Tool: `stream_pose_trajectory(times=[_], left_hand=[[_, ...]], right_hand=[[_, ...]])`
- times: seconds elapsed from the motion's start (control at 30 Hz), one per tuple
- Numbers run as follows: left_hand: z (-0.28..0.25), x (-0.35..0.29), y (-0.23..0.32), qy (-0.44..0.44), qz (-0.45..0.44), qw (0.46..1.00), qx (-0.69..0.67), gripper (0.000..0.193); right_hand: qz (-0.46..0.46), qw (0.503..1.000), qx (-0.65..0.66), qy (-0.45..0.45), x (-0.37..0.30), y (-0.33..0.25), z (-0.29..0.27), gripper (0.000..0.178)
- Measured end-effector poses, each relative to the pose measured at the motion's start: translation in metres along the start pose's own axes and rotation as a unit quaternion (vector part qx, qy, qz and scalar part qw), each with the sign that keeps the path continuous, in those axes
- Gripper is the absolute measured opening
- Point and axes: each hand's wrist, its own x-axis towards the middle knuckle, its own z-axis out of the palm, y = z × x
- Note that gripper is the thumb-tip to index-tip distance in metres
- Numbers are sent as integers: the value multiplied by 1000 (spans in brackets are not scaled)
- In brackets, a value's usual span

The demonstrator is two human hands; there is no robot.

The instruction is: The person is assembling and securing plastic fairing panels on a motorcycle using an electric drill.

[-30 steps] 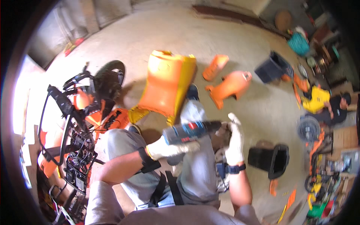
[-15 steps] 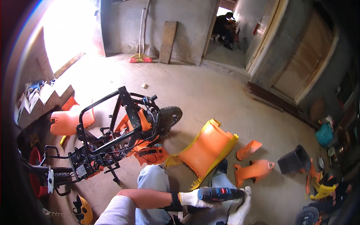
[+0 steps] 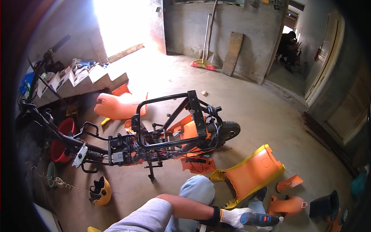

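My left hand (image 3: 233, 217), in a white knit glove with a black band at the wrist, is wrapped round a blue and black cordless drill (image 3: 256, 219). The drill points to the right, low in the view. Just past its front end shows a pale gloved fingertip of my right hand (image 3: 281, 219); the rest of that hand is hidden by the drill and the lower edge. Beyond my knees lies an orange panel with yellow edging (image 3: 257, 172). A stripped motorcycle frame (image 3: 166, 143) stands to the left on its stand.
Orange body parts (image 3: 288, 205) and a dark bin (image 3: 324, 205) lie at the right. A yellow helmet (image 3: 101, 191) and a red basin (image 3: 62, 145) are at the left. A broom (image 3: 203, 65) leans on the far wall. Another person (image 3: 288, 48) is beyond the doorway.
The view has swung left, so everything sits further right and the steps and handlebar show more. The drill stays in my left hand; less of my right hand is visible.
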Motion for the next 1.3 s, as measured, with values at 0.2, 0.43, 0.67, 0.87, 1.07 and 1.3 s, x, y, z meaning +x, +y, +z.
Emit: stream_pose_trajectory(times=[0.2, 0.43, 0.67, 0.87, 1.07, 1.3], left_hand=[[-23, 2, 43, -149, -74, 985, -43, 59], [6, -12, -17, -12, -9, 999, 36, 72], [-33, -8, 71, -41, -41, 995, 76, 54], [-30, -7, 93, -48, -23, 994, 100, 38], [-26, -19, 67, -31, 17, 999, 32, 36], [-43, -29, 68, -42, 18, 994, 101, 55]], right_hand=[[-139, 970, -200, 16, -15, 5, 10, 40], [-78, 993, 69, -48, 12, 17, -17, 31], [-38, 984, 96, -147, 17, 23, -2, 34], [-20, 993, 95, -69, 13, 17, -7, 32], [-47, 995, -1, -92, -2, 13, 12, 36], [6, 980, 155, -127, 9, 32, 15, 35]])
